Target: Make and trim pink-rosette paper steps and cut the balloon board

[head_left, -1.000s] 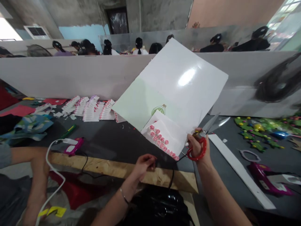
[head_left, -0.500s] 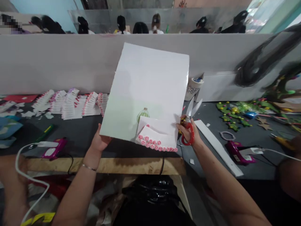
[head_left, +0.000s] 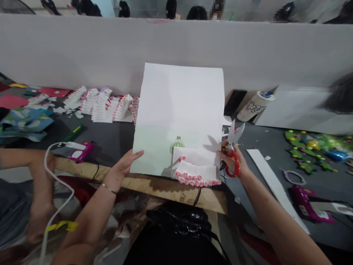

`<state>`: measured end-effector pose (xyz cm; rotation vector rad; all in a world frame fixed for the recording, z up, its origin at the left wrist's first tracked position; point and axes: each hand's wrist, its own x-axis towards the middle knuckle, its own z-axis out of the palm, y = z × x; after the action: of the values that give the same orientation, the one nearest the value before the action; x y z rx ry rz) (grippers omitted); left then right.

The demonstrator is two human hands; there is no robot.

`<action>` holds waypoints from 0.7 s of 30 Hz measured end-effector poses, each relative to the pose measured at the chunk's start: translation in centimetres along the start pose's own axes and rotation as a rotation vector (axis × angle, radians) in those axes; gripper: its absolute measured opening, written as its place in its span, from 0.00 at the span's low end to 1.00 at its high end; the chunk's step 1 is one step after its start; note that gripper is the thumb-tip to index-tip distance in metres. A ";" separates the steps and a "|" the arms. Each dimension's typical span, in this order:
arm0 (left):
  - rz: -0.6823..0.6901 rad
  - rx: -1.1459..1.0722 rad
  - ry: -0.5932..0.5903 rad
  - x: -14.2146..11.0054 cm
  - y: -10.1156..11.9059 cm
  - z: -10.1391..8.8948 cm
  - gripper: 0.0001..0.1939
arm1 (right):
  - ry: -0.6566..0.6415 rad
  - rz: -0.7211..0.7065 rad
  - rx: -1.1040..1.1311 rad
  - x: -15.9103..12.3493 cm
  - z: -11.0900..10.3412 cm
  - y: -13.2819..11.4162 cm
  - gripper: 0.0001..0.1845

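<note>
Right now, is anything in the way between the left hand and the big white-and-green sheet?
Nothing visible: the left hand's thumb lies over the white-and-green sheet's left edge. The red-handled scissors are in the right hand, at the opposite edge.

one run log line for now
left hand: grips sheet, lower left | right hand: holds opened red-handled scissors at sheet's right edge | rose-trimmed paper: over sheet's lower right
</note>
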<state>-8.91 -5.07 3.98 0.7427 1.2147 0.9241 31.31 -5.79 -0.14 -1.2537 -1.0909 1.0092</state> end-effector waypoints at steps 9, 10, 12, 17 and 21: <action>0.109 0.021 0.139 -1.1 -0.9 0.7 0.27 | 0.027 -0.017 -0.076 0.7 -0.6 0.6 0.28; 0.122 0.030 0.150 -1.2 -1.0 0.7 0.27 | 0.040 -0.003 -0.064 0.7 -0.7 0.6 0.28; 0.125 0.038 0.155 -1.4 -1.1 0.8 0.27 | 0.070 0.029 -0.031 0.8 -0.6 0.6 0.30; 0.096 0.014 0.155 -1.7 -1.5 0.8 0.26 | 0.115 0.054 0.000 0.9 -0.4 0.6 0.31; 0.076 -0.005 0.177 -1.5 -1.9 0.8 0.25 | 0.098 0.051 -0.003 1.1 -0.3 1.2 0.30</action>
<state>-7.91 -7.28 3.18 0.7188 1.3460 1.0736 31.87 -4.69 -1.27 -1.3256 -0.9898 0.9745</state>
